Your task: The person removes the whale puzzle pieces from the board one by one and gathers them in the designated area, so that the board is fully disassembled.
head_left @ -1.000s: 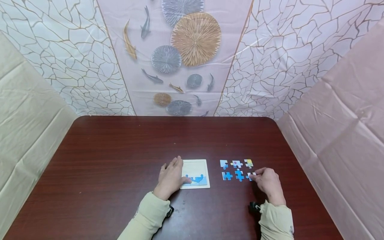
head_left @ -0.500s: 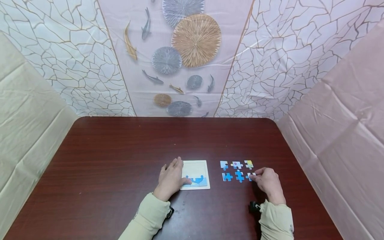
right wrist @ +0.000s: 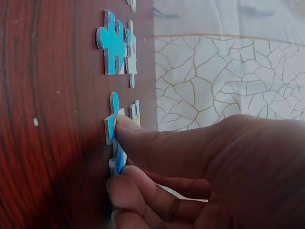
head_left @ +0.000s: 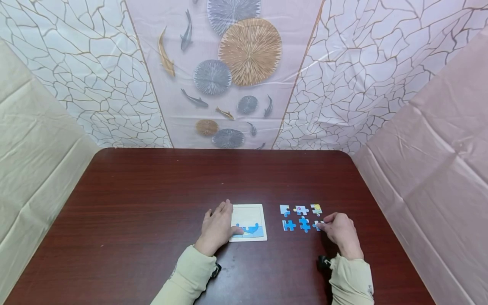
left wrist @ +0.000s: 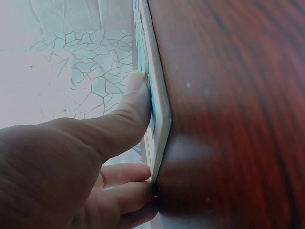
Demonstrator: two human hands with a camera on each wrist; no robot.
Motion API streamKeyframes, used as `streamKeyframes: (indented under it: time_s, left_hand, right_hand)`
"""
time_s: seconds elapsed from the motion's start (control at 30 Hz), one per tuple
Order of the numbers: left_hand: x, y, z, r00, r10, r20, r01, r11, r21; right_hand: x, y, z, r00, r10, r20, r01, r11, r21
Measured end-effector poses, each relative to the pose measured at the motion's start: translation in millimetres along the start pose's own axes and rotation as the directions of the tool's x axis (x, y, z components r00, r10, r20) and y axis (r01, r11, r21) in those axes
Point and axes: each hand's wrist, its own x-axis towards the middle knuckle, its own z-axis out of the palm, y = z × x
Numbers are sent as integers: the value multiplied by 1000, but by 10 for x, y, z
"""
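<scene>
My left hand (head_left: 216, 226) rests at the left edge of a small white puzzle tray (head_left: 248, 213), fingers straight. Its thumb (left wrist: 128, 102) presses on the tray's face, over blue pieces (head_left: 251, 229) fitted along the bottom. On the right, my right hand (head_left: 340, 233) pinches a blue-and-white puzzle piece (right wrist: 111, 126) between thumb and fingers. That piece lies at or just above the tabletop, partly hidden by the fingers. Left of it are a blue piece (head_left: 304, 225) and another blue piece (head_left: 288, 225).
Behind these lies a row with a yellow-patterned piece (head_left: 316, 209), a white-and-blue piece (head_left: 301, 210) and a corner piece (head_left: 284, 209). All sit on a dark reddish-brown table (head_left: 160, 186). Patterned cloth (head_left: 248, 106) hangs at the back and sides.
</scene>
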Motion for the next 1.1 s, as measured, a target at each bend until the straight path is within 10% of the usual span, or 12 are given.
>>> streamKeyframes:
  time_s: [0.67, 1.1]
  left_hand:
    - [6, -11, -5, 1000, 1, 10, -1, 1000, -23]
    - [-15, -16, -25, 1000, 7, 28, -5, 999, -44]
  right_hand:
    - [-42, -115, 88, 1000, -7, -22, 3, 984, -179]
    - [-147, -413, 98, 979, -156, -132, 153, 988, -36]
